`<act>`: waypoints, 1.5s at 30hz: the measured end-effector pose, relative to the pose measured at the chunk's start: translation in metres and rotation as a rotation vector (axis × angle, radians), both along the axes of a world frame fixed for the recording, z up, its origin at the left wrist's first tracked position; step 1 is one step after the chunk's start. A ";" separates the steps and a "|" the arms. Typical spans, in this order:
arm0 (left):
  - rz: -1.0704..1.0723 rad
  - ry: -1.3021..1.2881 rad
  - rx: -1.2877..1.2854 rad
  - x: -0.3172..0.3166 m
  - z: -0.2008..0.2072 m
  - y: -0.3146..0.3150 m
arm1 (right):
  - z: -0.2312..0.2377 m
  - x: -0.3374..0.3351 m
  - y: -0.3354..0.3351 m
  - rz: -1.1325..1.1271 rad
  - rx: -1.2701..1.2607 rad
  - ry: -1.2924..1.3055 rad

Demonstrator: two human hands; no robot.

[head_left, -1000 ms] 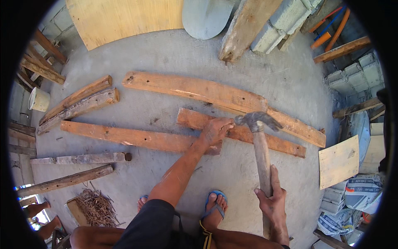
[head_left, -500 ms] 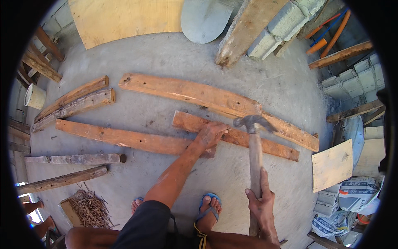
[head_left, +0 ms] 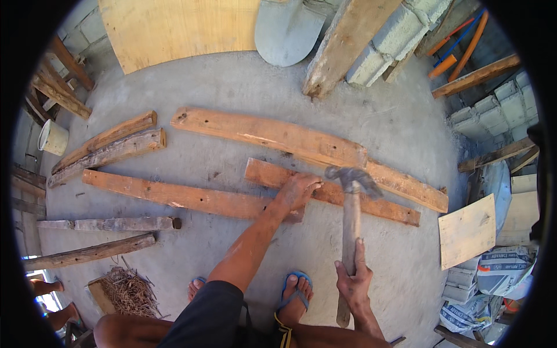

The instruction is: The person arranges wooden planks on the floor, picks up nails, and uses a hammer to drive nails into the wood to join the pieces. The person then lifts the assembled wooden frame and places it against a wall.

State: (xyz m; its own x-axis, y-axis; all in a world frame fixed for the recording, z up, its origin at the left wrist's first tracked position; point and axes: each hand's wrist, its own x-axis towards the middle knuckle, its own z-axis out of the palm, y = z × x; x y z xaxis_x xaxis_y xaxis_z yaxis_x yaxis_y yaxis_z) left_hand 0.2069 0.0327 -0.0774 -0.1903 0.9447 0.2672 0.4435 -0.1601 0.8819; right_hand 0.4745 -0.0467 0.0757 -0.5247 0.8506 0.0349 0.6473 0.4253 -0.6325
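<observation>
Hammer [head_left: 350,229] is in R hand's [head_left: 355,284] closed grip; L hand [head_left: 299,188] is on plank [head_left: 331,193], its grip unclear, so misaimed blow could prob. hit it.

Matt, scuffed wooden plank [head_left: 332,193]; dull metal hammer head [head_left: 351,176]; worn wooden handle [head_left: 350,226]; matt concrete floor [head_left: 400,261]

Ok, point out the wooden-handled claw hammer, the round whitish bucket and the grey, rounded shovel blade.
Claw hammer [head_left: 350,229], head view: on the wooden handle.
Whitish bucket [head_left: 54,140], head view: on its side.
Shovel blade [head_left: 288,36], head view: on its face.
</observation>
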 end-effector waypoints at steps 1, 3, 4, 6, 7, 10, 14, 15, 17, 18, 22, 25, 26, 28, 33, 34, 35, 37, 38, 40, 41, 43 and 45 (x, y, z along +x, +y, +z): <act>-0.022 -0.022 -0.008 0.001 0.004 -0.005 | 0.006 0.005 -0.007 -0.022 0.032 0.067; -0.023 -0.084 -0.005 -0.009 0.011 -0.005 | 0.014 0.014 -0.008 -0.070 0.143 0.198; 0.071 -0.009 0.021 -0.018 0.014 -0.009 | 0.017 0.018 -0.010 -0.023 0.254 0.265; 0.267 0.239 0.031 -0.043 0.018 -0.018 | 0.014 0.018 -0.012 0.050 0.391 0.289; 0.408 0.446 0.019 -0.055 0.017 -0.023 | 0.010 0.016 -0.011 0.062 0.437 0.312; 0.252 0.577 -0.299 -0.080 0.008 -0.036 | -0.014 -0.003 -0.004 0.011 0.047 -0.035; 0.255 0.590 -0.274 -0.083 -0.007 -0.037 | -0.022 -0.002 -0.002 0.007 0.000 0.035; 0.246 0.590 -0.276 -0.082 -0.008 -0.037 | -0.018 0.005 -0.009 -0.013 0.028 0.122; 0.260 0.589 -0.263 -0.082 -0.008 -0.033 | -0.014 0.018 -0.020 -0.066 0.109 0.327; 0.258 0.570 -0.275 -0.082 -0.006 -0.033 | -0.015 0.021 -0.023 -0.042 0.236 0.417; 0.237 0.562 -0.377 -0.083 0.002 -0.029 | -0.033 0.013 -0.016 -0.031 0.279 0.245; 0.195 0.500 -0.448 -0.086 0.005 -0.027 | -0.052 -0.006 0.016 -0.002 0.066 -0.169; 0.219 0.518 -0.369 -0.086 0.004 -0.026 | -0.051 -0.006 0.020 -0.042 0.073 -0.063; 0.197 0.516 -0.449 -0.087 0.003 -0.027 | -0.044 -0.001 0.014 -0.123 -0.001 0.098; 0.210 0.580 -0.434 -0.087 0.001 -0.028 | -0.042 0.016 -0.025 -0.167 0.098 0.255; 0.192 0.578 -0.448 -0.087 0.001 -0.027 | -0.048 0.017 -0.025 -0.137 0.135 0.216; 0.214 0.570 -0.435 -0.087 0.001 -0.026 | -0.058 0.014 -0.018 -0.046 0.085 0.054; 0.184 0.524 -0.497 -0.088 0.001 -0.024 | -0.070 0.011 -0.003 0.004 0.036 -0.073; 0.186 0.508 -0.447 -0.088 0.001 -0.024 | -0.071 0.014 0.002 -0.055 0.000 -0.051; 0.177 0.496 -0.495 -0.088 0.002 -0.026 | -0.065 0.016 0.000 -0.161 -0.094 0.031; 0.166 0.510 -0.443 -0.088 0.002 -0.028 | -0.057 0.020 -0.008 -0.159 -0.044 0.052; 0.201 0.564 -0.431 -0.087 0.000 -0.029 | -0.042 0.017 -0.022 -0.168 0.159 0.159; 0.210 0.547 -0.410 -0.087 -0.002 -0.030 | -0.025 0.016 -0.028 -0.160 0.106 0.187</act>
State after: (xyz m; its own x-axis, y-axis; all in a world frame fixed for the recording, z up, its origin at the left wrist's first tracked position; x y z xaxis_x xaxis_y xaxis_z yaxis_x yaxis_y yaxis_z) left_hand 0.1201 0.0023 -0.0799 -0.3197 0.9475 0.0073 0.8246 0.2744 0.4947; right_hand 0.4900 -0.0751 0.0503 -0.3595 0.9088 0.2118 0.5879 0.3968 -0.7049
